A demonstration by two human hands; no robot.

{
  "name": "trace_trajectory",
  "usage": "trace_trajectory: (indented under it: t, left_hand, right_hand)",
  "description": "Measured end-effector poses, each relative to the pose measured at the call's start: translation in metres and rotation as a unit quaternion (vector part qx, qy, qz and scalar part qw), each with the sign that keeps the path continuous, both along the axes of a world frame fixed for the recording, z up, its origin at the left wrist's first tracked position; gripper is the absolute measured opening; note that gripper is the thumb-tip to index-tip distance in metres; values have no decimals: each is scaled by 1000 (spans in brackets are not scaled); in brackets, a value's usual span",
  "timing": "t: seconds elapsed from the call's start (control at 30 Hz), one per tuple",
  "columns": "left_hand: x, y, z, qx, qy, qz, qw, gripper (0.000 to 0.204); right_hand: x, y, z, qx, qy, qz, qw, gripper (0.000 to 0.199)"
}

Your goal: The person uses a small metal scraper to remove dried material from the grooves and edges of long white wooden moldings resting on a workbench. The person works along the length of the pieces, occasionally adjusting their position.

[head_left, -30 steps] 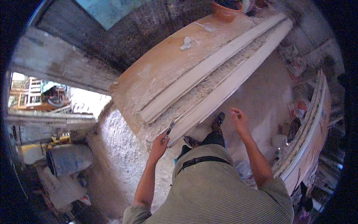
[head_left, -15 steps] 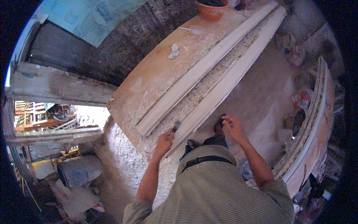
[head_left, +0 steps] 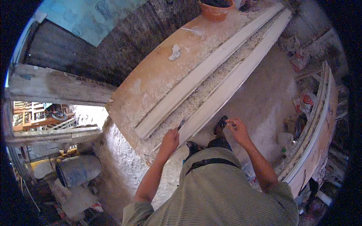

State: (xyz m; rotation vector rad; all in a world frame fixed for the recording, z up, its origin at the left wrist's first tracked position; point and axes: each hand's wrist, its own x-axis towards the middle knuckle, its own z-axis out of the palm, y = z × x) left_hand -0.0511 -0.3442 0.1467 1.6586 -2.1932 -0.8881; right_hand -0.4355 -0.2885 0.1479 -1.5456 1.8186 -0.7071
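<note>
A small flat tool with a thin dark blade, like a putty knife [head_left: 182, 123], is gripped in my left hand [head_left: 169, 140]. The hand is closed around it, near the low end of a long pale plaster moulding [head_left: 222, 96]. Parallel to that strip runs a second pale moulding [head_left: 196, 80], with a rough, crumbly groove [head_left: 211, 81] between them. Both strips lie on a tan, plaster-smeared board [head_left: 139, 77]. My right hand [head_left: 238, 130] hovers over the floor beside the board, fingers loosely bent and apart. I see nothing held in it.
An orange bowl [head_left: 215, 12] stands at the board's far edge, and a white plaster lump [head_left: 175, 53] lies on the board. At right leans another long board [head_left: 315, 150]. A blue drum [head_left: 80, 170] lies at lower left. My black shoe [head_left: 220, 125] is below.
My left hand has moved slightly right and up along the near moulding, and the tool now appears edge-on. The right hand has shifted slightly right and down, its fingers loosening.
</note>
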Motion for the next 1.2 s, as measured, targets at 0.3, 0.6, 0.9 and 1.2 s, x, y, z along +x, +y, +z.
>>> trace_trajectory:
  t: [0.3, 0.6, 0.9, 1.2]
  left_hand:
    - [8, 14, -18, 46, -10, 33, 998, 41]
    - [-115, -80, -15, 236, 119, 87, 960, 42]
    - [-199, -125, -65, 137, 127, 59, 981, 38]
    - [-198, -118, -26, 129, 68, 42, 988, 42]
  right_hand:
    - [-20, 36, -2, 75, -50, -129, 988, 20]
    - [-25, 11, 19, 15, -33, -55, 998, 21]
    - [-60, 9, 4, 108, -77, -132, 982, 21]
    - [-136, -17, -8, 59, -77, -159, 983, 20]
